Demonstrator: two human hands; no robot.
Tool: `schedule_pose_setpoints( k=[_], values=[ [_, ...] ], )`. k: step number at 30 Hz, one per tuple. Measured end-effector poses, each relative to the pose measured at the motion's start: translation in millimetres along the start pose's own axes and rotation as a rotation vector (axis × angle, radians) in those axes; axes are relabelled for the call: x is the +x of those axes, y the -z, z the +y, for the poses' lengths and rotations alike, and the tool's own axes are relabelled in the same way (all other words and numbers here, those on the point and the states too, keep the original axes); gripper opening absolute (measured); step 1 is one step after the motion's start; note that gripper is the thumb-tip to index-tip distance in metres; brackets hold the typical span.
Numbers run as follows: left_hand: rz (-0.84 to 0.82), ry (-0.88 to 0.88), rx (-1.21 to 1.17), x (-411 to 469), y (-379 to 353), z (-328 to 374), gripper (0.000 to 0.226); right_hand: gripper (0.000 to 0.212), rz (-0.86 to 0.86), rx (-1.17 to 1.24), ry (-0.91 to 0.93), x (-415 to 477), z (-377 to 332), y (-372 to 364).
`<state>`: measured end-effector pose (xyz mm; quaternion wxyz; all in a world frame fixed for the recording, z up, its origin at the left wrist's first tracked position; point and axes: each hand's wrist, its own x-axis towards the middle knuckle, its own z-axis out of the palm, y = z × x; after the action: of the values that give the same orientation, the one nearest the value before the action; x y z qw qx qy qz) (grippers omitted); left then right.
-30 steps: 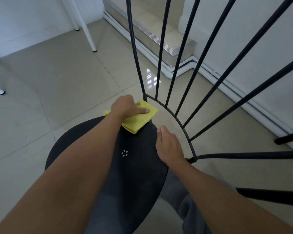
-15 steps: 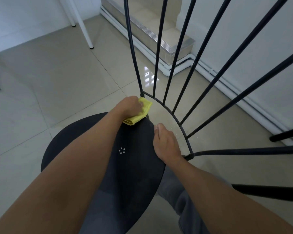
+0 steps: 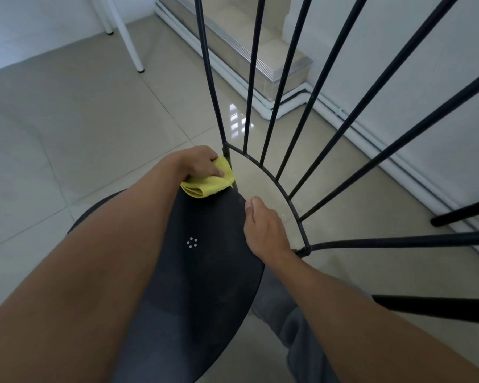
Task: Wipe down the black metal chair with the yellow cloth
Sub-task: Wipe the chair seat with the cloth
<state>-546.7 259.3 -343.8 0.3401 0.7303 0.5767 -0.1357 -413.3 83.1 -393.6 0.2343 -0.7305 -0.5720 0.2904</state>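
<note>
Yellow cloth (image 3: pixel 208 184), folded into a thick pad, lies under my left grip (image 3: pixel 200 163) at the far rim of the black metal chair's seat (image 3: pixel 210 275). It is pressed up against the foot of the leftmost back rod (image 3: pixel 228 158), just where that rod meets the curved lower rail (image 3: pixel 275 178). My left grip is curled down over the cloth's top, fingers (image 3: pixel 216 172) pinching it against the seat. My right grip (image 3: pixel 263 231) rests on the seat's right edge, near the cloth but not touching it. The thumb lies along the rim and the other fingers drop over the side out of sight, so I cannot tell whether they clasp the edge or only lean there. A ring of small pale dots (image 3: pixel 191 242) marks the seat between my two forearms. The other thin black rods (image 3: pixel 285 78) fan upward and to the right from the rail. Under the chair is glossy beige tiled floor (image 3: pixel 80 120). A white furniture leg (image 3: pixel 127 37) stands at the upper left, and a low step (image 3: pixel 263 53) with a metal edge runs behind the rods. My grey trousers (image 3: pixel 302 330) show below the seat.
</note>
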Motion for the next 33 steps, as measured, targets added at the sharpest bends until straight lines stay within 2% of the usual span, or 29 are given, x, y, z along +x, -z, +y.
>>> schedule_pose_setpoints(
  k=[5, 6, 8, 10, 11, 13, 15, 18, 20, 25, 30, 33],
  values=[
    [0.223, -0.021, 0.027, 8, -16, 5, 0.046, 0.028, -0.008, 0.006, -0.004, 1, -1, 1],
    [0.209, -0.031, 0.022, 7, -16, 3, 0.043, 0.028, -0.003, 0.013, -0.001, 1, 0, 1],
    [0.081, -0.035, 0.022, 4, -7, -2, 0.032, 0.028, 0.001, 0.022, 0.006, 0, 0, 0],
    [-0.027, -0.013, 0.034, 1, 2, -2, 0.035, 0.028, -0.001, 0.017, 0.005, 1, 1, 0],
    [-0.026, -0.008, 0.028, 0, 3, -2, 0.037, 0.028, -0.003, 0.012, 0.003, 1, 1, -1],
    [0.064, -0.005, -0.002, 2, -5, 2, 0.042, 0.028, -0.007, 0.003, -0.005, 2, 0, 0],
    [0.193, -0.008, 0.066, 2, -16, 8, 0.051, 0.027, -0.011, 0.009, -0.003, 2, 0, 0],
    [0.188, 0.019, 0.079, 3, -23, 15, 0.043, 0.027, -0.007, 0.015, 0.002, 1, 0, 0],
    [0.151, 0.081, 0.048, 2, -25, 20, 0.046, 0.028, -0.005, 0.009, -0.002, 1, 0, 1],
    [0.385, 0.168, 0.137, -2, -51, 36, 0.034, 0.029, -0.004, 0.002, -0.006, 1, 1, 0],
    [0.079, 0.02, 0.0, 4, -19, 13, 0.042, 0.03, 0.0, -0.001, -0.002, 1, 1, -1],
    [0.102, 0.028, -0.019, 13, -19, 7, 0.044, 0.029, -0.006, 0.007, -0.005, 2, 0, 0]
  ],
)
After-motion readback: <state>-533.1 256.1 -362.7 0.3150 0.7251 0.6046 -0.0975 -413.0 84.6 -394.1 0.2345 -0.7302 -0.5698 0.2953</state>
